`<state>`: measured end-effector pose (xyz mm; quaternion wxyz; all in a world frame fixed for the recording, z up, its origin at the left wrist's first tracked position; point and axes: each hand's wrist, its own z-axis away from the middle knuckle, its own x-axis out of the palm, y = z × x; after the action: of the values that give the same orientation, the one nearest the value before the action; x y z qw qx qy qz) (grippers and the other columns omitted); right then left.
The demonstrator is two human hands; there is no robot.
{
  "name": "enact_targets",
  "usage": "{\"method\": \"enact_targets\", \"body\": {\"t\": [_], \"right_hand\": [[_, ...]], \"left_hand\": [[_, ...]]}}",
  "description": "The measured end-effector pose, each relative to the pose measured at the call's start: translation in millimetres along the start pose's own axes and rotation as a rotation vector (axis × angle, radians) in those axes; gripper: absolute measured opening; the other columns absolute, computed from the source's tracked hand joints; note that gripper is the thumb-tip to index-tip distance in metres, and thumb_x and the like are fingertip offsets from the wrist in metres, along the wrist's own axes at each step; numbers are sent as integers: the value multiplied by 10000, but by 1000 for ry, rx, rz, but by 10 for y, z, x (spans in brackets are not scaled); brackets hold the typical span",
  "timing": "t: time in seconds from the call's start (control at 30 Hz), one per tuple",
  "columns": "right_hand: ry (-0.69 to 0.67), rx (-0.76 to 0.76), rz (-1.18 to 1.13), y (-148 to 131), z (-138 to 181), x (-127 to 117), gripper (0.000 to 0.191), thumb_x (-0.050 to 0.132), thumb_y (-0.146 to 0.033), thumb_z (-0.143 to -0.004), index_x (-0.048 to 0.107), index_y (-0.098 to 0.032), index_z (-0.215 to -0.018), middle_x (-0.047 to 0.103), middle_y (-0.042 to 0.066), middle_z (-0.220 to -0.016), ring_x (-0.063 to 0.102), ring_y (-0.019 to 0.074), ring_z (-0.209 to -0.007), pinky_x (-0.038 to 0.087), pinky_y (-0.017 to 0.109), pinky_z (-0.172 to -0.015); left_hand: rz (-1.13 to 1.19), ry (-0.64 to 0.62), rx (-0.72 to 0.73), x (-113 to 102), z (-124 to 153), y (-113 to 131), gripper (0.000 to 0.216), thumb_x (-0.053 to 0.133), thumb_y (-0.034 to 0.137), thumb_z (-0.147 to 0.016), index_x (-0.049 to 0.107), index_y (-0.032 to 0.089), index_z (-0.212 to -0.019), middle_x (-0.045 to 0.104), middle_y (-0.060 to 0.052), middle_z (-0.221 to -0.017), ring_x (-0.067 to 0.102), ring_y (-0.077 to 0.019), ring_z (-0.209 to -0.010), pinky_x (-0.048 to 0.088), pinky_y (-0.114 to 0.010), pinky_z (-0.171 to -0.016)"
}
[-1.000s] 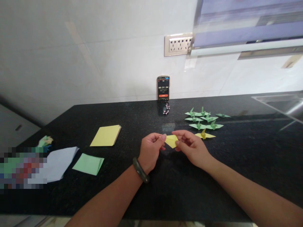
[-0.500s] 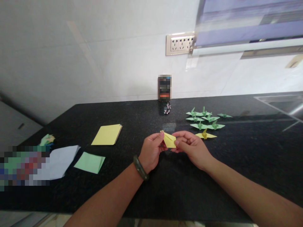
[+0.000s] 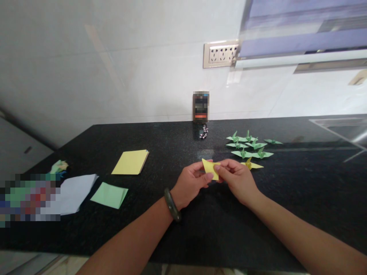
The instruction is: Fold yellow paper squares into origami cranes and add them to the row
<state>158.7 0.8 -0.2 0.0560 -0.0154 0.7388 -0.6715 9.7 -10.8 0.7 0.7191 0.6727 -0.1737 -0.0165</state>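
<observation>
Yellow paper (image 3: 210, 168) | left hand (image 3: 189, 184), right hand (image 3: 243, 182) pinching | phone screen (image 3: 201, 107) pixelated

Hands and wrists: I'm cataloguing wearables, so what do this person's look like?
The left hand and the right hand are gloveless, and no sleeves show. A smooth, rounded, dark-green bangle circles the left wrist; nothing is visible on the right wrist.

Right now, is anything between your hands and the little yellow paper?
Nothing visible: the left hand and right hand both hold the folded yellow paper. The yellow crane is beyond the right hand, not between.
</observation>
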Motion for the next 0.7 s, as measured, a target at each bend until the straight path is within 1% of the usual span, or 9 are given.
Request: {"method": "enact_targets", "body": {"t": [0.03,0.1,0.2,0.3,0.4,0.5,0.57,0.63,0.7], "right_hand": [[27,-18,22,0,4,-7,270,635,-419,-695,583,-158,-651,545,-15,-511,476,99,-468,387,230,-462],[64,-45,80,-2,13,-19,288,623,-421,-711,565,-160,-605,524,-19,-495,457,97,-465,369,230,-468],[73,-54,150,-8,23,-25,305,598,-422,-735,548,-163,-581,498,-26,-467,424,92,-446,340,230,-464],[62,-46,158,-11,19,-19,282,584,-414,-740,548,-168,-607,495,-30,-469,417,95,-441,330,231,-458],[53,-72,180,15,8,-18,260,579,-400,-737,546,-171,-619,494,-30,-480,421,99,-450,330,231,-460],[43,-135,248,68,-1,-29,238,571,-378,-741,546,-173,-622,496,-22,-510,426,105,-471,335,234,-468],[45,-194,321,98,-2,-41,214,562,-348,-752,551,-176,-625,507,-12,-539,437,111,-494,345,237,-481],[47,-250,387,109,0,-50,189,554,-315,-760,562,-178,-631,525,-4,-565,451,116,-513,353,238,-493],[29,-277,419,98,2,-53,174,552,-293,-760,574,-176,-633,535,0,-571,462,116,-518,358,239,-499]], "left_hand": [[5,-32,14,11,1,-6,497,721,236,-628,575,151,-1095,649,-45,-860,574,-109,-678,435,-208,-590],[-8,-33,52,30,-1,-18,479,730,179,-603,585,144,-1058,656,-51,-872,584,-113,-690,445,-213,-615],[-34,88,60,43,-6,-12,323,680,194,-651,616,121,-960,660,-48,-803,580,-100,-620,467,-223,-598],[-44,181,28,48,-5,22,258,633,231,-692,628,114,-922,655,-35,-720,584,-99,-563,488,-237,-581],[-90,181,30,47,3,43,286,591,285,-737,636,102,-952,601,-1,-548,548,-90,-475,457,-210,-498],[-100,185,45,40,6,36,362,603,311,-736,623,102,-1031,537,39,-455,447,-56,-364,350,-167,-372],[-29,200,16,32,1,27,379,631,293,-716,616,115,-1050,554,38,-477,447,-50,-352,318,-155,-341],[91,198,-43,26,-7,22,323,638,267,-714,633,126,-1004,616,6,-565,530,-65,-415,367,-151,-368],[214,190,-94,22,-14,25,222,628,243,-728,651,123,-913,670,-38,-694,614,-90,-541,441,-154,-445]]}}
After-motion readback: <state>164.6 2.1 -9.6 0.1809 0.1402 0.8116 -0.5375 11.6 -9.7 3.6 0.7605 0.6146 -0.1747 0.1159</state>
